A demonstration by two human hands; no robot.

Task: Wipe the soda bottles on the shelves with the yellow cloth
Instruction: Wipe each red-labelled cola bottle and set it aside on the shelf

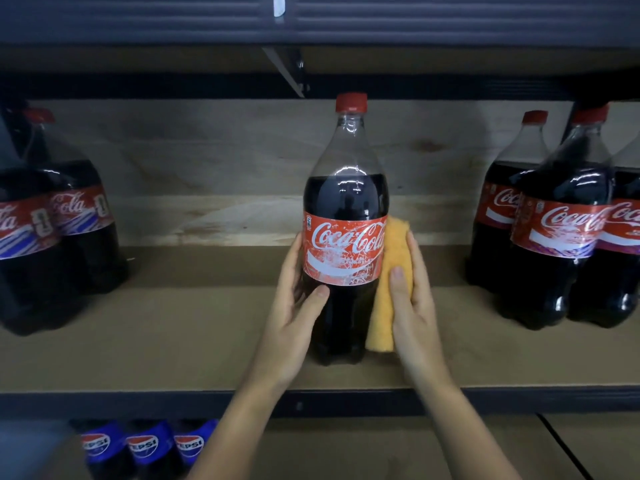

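A large Coca-Cola bottle with a red cap stands upright at the middle of the brown shelf. My left hand grips its left side below the red label, thumb across the front. My right hand presses the folded yellow cloth against the bottle's right side, thumb laid over the cloth.
Two Coca-Cola bottles stand at the shelf's left end and three more at the right. Pepsi bottles fill the lower shelf at bottom left. A dark upper shelf with a bracket hangs overhead.
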